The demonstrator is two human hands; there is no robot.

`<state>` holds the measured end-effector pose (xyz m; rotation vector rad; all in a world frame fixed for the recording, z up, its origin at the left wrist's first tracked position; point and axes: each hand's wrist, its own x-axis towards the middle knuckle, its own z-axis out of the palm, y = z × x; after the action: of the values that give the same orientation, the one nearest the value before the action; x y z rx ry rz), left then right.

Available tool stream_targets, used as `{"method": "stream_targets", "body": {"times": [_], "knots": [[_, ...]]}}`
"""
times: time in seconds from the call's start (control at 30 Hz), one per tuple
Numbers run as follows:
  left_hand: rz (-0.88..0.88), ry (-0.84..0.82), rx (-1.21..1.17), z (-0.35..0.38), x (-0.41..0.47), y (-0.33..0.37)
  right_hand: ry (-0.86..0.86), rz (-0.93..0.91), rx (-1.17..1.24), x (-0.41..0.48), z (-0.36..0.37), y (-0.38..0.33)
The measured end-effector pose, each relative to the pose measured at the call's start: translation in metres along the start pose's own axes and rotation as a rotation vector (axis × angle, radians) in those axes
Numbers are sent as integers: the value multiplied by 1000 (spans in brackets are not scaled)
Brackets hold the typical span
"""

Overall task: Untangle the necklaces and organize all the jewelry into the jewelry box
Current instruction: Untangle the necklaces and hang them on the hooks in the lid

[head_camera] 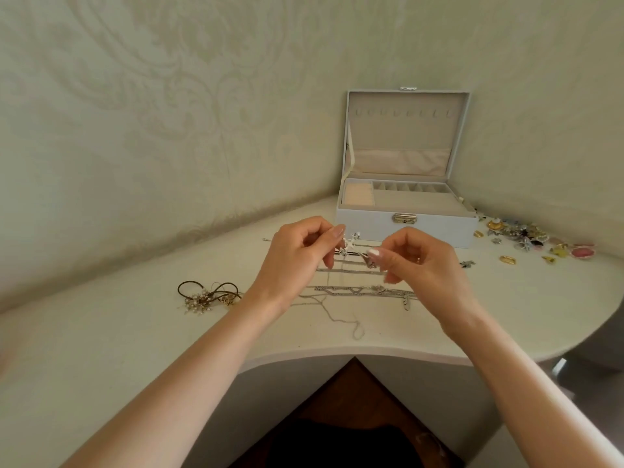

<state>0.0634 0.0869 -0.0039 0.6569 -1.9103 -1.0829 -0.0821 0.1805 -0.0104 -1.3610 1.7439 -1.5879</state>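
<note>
My left hand (297,255) and my right hand (418,261) are raised above the white table, both pinching a thin silver necklace (351,246) with a small sparkly pendant between them. Its chain hangs down to the table and trails toward the front edge (337,315). Several more silver necklaces (354,290) lie stretched out side by side under my hands. The white jewelry box (405,228) stands open behind them against the wall, its lid upright and its beige compartments visible.
A brown cord piece with pearl beads (207,297) lies on the left of the table (135,332). A pile of earrings, brooches and small coloured pieces (526,239) spreads to the right of the box. The table's curved front edge is close to me.
</note>
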Motion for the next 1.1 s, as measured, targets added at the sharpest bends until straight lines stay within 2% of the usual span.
{"method": "stream_targets", "body": {"times": [0.13, 0.3, 0.47, 0.63, 0.93, 1.1], "knots": [[22, -68, -6, 2, -1, 1, -118, -6, 38, 1, 6, -2], [20, -37, 18, -5, 1, -2, -34, 6, 124, 5, 0, 0], [-90, 0, -232, -19, 5, -8, 23, 33, 139, 6, -16, 6], [-107, 20, -445, -31, 7, -14, 93, 72, 59, 2, -49, 19], [-193, 153, -437, -55, 5, -33, 193, 167, -23, -16, -105, 43], [-187, 165, -410, -56, 1, -35, 185, 200, -43, -22, -112, 48]]}}
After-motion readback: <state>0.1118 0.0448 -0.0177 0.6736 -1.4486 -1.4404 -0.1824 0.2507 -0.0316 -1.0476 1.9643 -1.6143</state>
